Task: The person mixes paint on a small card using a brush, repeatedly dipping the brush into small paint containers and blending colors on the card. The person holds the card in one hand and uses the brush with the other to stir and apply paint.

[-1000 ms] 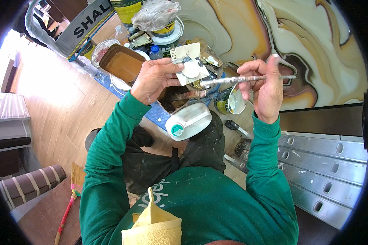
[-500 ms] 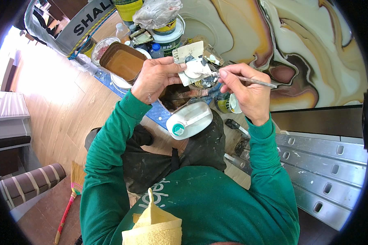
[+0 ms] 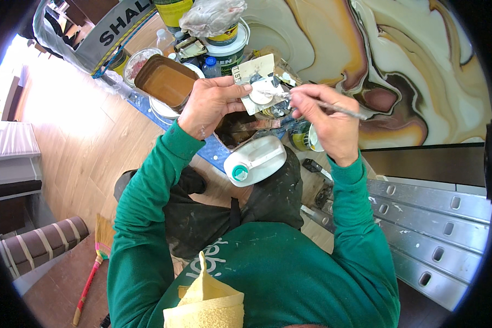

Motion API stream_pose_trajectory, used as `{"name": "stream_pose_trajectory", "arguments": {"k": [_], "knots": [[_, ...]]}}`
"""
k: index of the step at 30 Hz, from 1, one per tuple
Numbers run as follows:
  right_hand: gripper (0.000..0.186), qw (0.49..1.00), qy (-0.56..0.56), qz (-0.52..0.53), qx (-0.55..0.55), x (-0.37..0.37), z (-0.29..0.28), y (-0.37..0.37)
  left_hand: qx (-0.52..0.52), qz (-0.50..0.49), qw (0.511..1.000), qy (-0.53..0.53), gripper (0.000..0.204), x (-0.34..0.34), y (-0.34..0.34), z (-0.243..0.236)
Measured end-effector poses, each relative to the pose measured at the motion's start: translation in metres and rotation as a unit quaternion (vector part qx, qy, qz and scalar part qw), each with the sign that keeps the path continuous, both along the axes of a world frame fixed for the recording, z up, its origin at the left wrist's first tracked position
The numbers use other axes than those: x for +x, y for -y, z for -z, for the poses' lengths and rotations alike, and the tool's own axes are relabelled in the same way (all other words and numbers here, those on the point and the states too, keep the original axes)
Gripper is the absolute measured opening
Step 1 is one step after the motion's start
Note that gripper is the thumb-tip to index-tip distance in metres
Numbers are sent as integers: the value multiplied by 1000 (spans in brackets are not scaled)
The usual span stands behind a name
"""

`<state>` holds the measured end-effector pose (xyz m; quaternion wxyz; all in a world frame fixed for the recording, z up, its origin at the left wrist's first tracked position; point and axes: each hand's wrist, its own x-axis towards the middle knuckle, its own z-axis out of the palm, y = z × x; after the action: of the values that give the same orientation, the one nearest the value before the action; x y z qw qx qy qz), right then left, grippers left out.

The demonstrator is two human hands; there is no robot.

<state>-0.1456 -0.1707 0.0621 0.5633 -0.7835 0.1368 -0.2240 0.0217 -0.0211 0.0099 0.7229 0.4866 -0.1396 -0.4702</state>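
Note:
Pinched between the thumb and fingers of my left hand is a small pale card with dark printing, bearing a round blob of white paint. My right hand is closed around a slim, paint-stained brush, whose handle points right. Its whitened tip reaches the white paint on the card; the tip is too smeared to see its exact shape. Just below the card, a paint-crusted tray holds a wide brush. A white jug with a green cap lies nearest to me.
Left of my left hand stands a tub of brown liquid. Paint buckets and a blue-capped bottle crowd behind. A glossy marbled panel fills the far right, above a metal ladder. A broom lies at left.
The brush has shifted slightly left over the card, and its handle is blurred by motion. My left hand and the card keep nearly the same place.

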Motion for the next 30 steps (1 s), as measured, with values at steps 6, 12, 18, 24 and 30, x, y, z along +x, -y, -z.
{"name": "stream_pose_trajectory", "arguments": {"k": [6, 12, 18, 24, 30], "knots": [[13, 1000, 16, 23, 2, 0, 2, 0, 0, 1, 1000, 0, 23, 0, -1, 2], [14, 998, -5, 2, -69, -1, 1, -1, -1, -1, 1000, 1, 25, 0, -1, 3], [15, 999, 0, -1, -44, 1, 1, -1, 11, -5, 1000, 15, 25, 0, 0, 3], [14, 999, 4, 38, 16, 0, 1, 0, 5, -7, 1000, 8, 23, 0, 0, 5], [14, 1000, 8, 24, -5, 1, 4, 0, 15, -17, 1000, 12, 21, 0, 0, 6]]}}
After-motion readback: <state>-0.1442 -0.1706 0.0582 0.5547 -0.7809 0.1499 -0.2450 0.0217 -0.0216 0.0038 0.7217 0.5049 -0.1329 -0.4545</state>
